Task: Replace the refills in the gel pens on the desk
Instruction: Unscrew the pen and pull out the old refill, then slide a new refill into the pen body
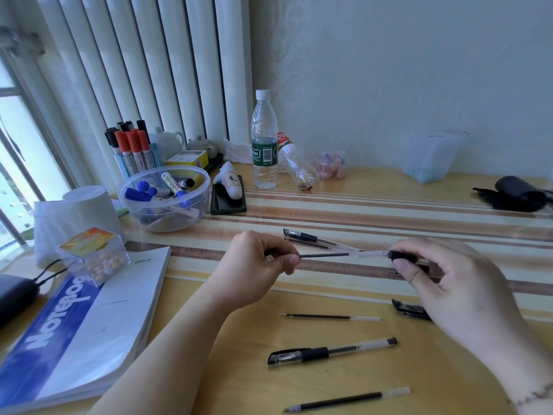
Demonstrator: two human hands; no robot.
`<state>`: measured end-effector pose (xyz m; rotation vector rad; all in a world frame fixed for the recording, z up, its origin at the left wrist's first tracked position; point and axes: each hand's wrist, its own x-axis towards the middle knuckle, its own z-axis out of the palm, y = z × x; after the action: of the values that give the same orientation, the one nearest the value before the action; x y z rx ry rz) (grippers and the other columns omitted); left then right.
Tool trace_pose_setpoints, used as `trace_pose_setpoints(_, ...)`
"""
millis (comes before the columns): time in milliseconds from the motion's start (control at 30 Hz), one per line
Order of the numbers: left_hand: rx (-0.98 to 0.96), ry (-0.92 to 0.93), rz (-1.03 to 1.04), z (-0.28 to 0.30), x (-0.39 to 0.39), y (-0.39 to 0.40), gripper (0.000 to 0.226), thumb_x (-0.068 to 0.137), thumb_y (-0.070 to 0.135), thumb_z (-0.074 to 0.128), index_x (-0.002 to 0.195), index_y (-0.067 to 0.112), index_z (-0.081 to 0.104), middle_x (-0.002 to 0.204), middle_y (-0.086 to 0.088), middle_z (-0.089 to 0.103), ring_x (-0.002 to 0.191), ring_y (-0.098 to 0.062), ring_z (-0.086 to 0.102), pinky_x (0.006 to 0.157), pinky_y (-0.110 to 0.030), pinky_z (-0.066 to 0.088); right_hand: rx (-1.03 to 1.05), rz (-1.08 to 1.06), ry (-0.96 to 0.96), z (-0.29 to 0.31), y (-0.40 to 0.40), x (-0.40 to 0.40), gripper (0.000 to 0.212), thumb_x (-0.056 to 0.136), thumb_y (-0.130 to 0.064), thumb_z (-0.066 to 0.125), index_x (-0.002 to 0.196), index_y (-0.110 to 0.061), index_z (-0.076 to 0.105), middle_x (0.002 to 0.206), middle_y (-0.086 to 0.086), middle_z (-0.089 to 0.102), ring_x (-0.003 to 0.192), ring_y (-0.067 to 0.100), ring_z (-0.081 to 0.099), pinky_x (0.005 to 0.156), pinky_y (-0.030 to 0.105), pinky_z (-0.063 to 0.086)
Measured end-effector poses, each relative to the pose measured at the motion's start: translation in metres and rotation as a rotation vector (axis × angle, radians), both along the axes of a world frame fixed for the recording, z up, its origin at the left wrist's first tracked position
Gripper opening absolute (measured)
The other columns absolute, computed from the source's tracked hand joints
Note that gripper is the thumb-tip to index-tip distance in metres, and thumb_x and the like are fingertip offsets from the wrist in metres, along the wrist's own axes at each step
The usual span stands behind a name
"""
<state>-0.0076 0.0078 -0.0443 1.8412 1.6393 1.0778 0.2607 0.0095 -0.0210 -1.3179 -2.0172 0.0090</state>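
Note:
Above the striped desk, my left hand pinches the dark end of a refill; a small metal-tipped piece shows inside its fingers. The refill's clear end reaches a pen barrel's black grip, pinched by my right hand; whether it sits inside the barrel I cannot tell. A capped gel pen lies just beyond with a thin refill beside it. Nearer me lie a loose refill, a black cap, a whole capped pen and another refill.
A clear bowl of markers and a marker cup stand at back left, beside a phone and a water bottle. A notebook and a candy box are at my left. A black object lies far right.

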Motion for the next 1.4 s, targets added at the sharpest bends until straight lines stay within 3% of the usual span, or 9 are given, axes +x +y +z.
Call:
trace_pose_setpoints(100,0.033,0.076,-0.002,-0.001,0.004,-0.002,0.012,0.086,0.025,0.072,0.075,0.031,0.075,0.069,0.015,0.072,0.060,-0.007,0.059,0.060,-0.027,0.049,0.057,-0.001,-0.137,0.000,0.003,0.003,0.016,0.080,-0.035,0.064,0.093,-0.032,0.074,0.085,-0.019,0.067,0.075,0.017,0.059,0.067,0.038,0.048)
trace_pose_setpoints(200,0.017,0.078,-0.062,-0.004,0.018,-0.007,0.009,0.082,0.029,0.076,0.091,0.030,0.079,0.087,0.018,0.077,0.086,0.008,0.067,0.081,-0.020,0.054,-0.042,0.105,-0.205,-0.002,-0.003,-0.005,0.023,0.080,-0.042,0.059,0.098,-0.035,0.072,0.088,-0.029,0.058,0.067,0.000,0.054,0.054,0.010,0.036)
trace_pose_setpoints(433,0.092,0.175,-0.205,-0.008,0.035,-0.013,0.045,0.084,0.030,0.073,0.125,0.046,0.061,0.091,0.015,0.078,0.095,0.006,0.069,0.087,-0.031,0.055,-0.139,0.262,-0.081,-0.023,-0.005,-0.022,0.048,0.077,-0.006,0.075,0.115,-0.033,0.065,0.091,-0.026,0.062,0.081,-0.013,0.058,0.068,0.003,0.045)
trace_pose_setpoints(533,0.104,0.181,-0.199,-0.006,0.034,-0.014,0.042,0.084,0.030,0.073,0.122,0.045,0.063,0.094,0.015,0.078,0.096,0.008,0.068,0.087,-0.028,0.055,-0.100,0.247,-0.118,-0.017,-0.008,-0.023,0.026,0.090,-0.027,0.061,0.114,-0.036,0.065,0.071,-0.028,0.064,0.064,-0.019,0.054,0.056,-0.001,0.035)
trace_pose_setpoints(633,0.090,0.202,-0.209,-0.006,0.033,-0.012,0.042,0.082,0.032,0.074,0.119,0.047,0.064,0.101,0.017,0.077,0.098,0.007,0.068,0.089,-0.028,0.055,-0.198,0.291,-0.116,-0.017,-0.008,-0.023,0.032,0.083,-0.051,0.055,0.114,-0.046,0.058,0.081,-0.026,0.058,0.067,-0.009,0.052,0.052,0.010,0.033)
trace_pose_setpoints(767,0.072,0.198,-0.171,-0.009,0.033,-0.010,0.034,0.080,0.034,0.077,0.113,0.040,0.071,0.099,0.016,0.077,0.096,0.006,0.068,0.088,-0.026,0.055,-0.136,0.215,-0.087,-0.019,-0.006,-0.023,0.031,0.084,-0.027,0.066,0.110,-0.044,0.064,0.064,-0.028,0.062,0.059,-0.011,0.055,0.046,0.007,0.035)
trace_pose_setpoints(933,0.020,0.203,-0.128,-0.010,0.033,-0.007,0.028,0.078,0.040,0.077,0.106,0.037,0.074,0.100,0.016,0.077,0.097,0.003,0.068,0.088,-0.026,0.053,-0.300,0.255,-0.075,-0.019,-0.006,-0.025,0.029,0.078,-0.060,0.053,0.105,-0.050,0.059,0.076,-0.026,0.061,0.054,0.002,0.053,0.048,0.012,0.035)
trace_pose_setpoints(1167,-0.057,0.272,-0.139,-0.018,0.030,0.001,0.017,0.075,0.044,0.077,0.088,0.034,0.076,0.105,0.021,0.073,0.099,0.001,0.064,0.089,-0.032,0.052,-0.188,0.059,-0.205,-0.014,-0.002,-0.021,0.007,0.084,-0.042,0.063,0.083,-0.039,0.069,0.049,-0.028,0.052,0.067,-0.015,0.052,0.041,0.011,0.032)
trace_pose_setpoints(1400,-0.013,0.248,-0.105,-0.013,0.029,-0.005,0.043,0.072,0.067,0.067,0.104,0.037,0.070,0.109,0.019,0.072,0.096,-0.002,0.063,0.086,-0.032,0.054,-0.170,0.043,-0.178,-0.012,-0.003,-0.019,0.011,0.079,-0.042,0.069,0.090,-0.040,0.070,0.075,-0.031,0.066,0.066,-0.007,0.055,0.051,0.008,0.033)
